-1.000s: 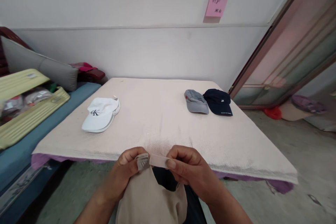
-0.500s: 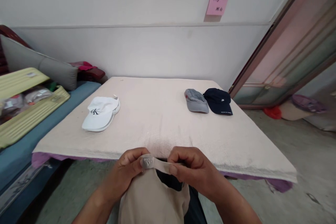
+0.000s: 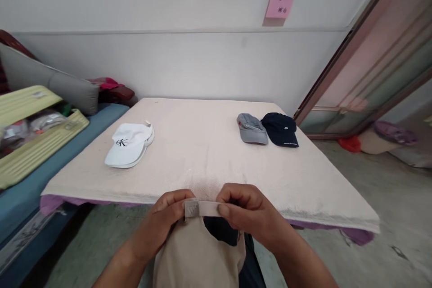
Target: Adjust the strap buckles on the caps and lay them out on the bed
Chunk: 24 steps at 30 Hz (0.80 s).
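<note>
A beige cap (image 3: 195, 254) is held at the near edge of the table, its back opening and strap facing up. My left hand (image 3: 167, 216) is closed on the strap's metal buckle (image 3: 192, 209), thumb pressed beside it. The light strap (image 3: 208, 208) runs across to my right hand (image 3: 249, 209), which pinches its other end between thumb and bent fingers. Below the strap the dark opening of the cap shows. The lower part of the cap runs out of the picture.
On the cloth-covered table (image 3: 195, 144) lie white caps (image 3: 130, 144) at left, a grey cap (image 3: 252, 129) and a navy cap (image 3: 281, 129) at right. A blue bench (image 3: 101, 121) with a grey cushion (image 3: 60, 78) stands at left. A pink note (image 3: 281, 2) hangs on the wall.
The strap is now straighter and more level between my hands, and its buckle faces me more squarely. My right hand has risen slightly.
</note>
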Each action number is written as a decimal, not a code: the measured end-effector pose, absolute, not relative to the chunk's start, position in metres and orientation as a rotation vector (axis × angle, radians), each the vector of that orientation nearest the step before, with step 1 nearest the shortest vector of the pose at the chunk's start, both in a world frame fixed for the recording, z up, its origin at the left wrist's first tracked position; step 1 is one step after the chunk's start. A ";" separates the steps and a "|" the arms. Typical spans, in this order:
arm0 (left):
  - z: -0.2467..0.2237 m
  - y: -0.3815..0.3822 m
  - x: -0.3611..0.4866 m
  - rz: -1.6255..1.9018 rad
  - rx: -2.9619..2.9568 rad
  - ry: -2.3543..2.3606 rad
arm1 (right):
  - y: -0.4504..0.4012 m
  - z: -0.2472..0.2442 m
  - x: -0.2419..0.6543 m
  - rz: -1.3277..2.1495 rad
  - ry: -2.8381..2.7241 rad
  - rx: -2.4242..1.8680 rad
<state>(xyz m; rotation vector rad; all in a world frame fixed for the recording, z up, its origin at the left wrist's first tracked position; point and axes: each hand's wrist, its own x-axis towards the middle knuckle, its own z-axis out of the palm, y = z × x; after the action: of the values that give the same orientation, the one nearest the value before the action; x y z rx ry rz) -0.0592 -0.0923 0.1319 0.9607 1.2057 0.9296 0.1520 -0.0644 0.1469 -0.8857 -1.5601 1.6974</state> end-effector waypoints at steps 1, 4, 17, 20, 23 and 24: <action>0.130 -0.092 -0.060 0.931 0.960 1.191 | -0.064 0.148 0.152 1.655 -1.597 -0.917; 0.125 -0.093 -0.062 0.905 0.947 1.122 | -0.064 0.151 0.152 1.550 -1.697 -1.002; 0.133 -0.093 -0.058 0.852 0.959 1.100 | -0.066 0.155 0.149 1.498 -1.752 -1.044; 0.135 -0.094 -0.058 0.863 0.962 1.145 | -0.067 0.158 0.149 1.489 -1.795 -1.046; 0.137 -0.095 -0.057 0.859 0.961 1.148 | -0.068 0.159 0.149 1.477 -1.852 -1.044; 0.137 -0.095 -0.057 0.851 0.958 1.134 | -0.067 0.159 0.150 1.462 -1.866 -1.052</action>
<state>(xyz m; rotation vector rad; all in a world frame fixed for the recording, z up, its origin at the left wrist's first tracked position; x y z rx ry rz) -0.0566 -0.0952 0.1370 0.9584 1.1343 0.8505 0.1495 -0.0673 0.1594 -1.0518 -1.8664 1.4623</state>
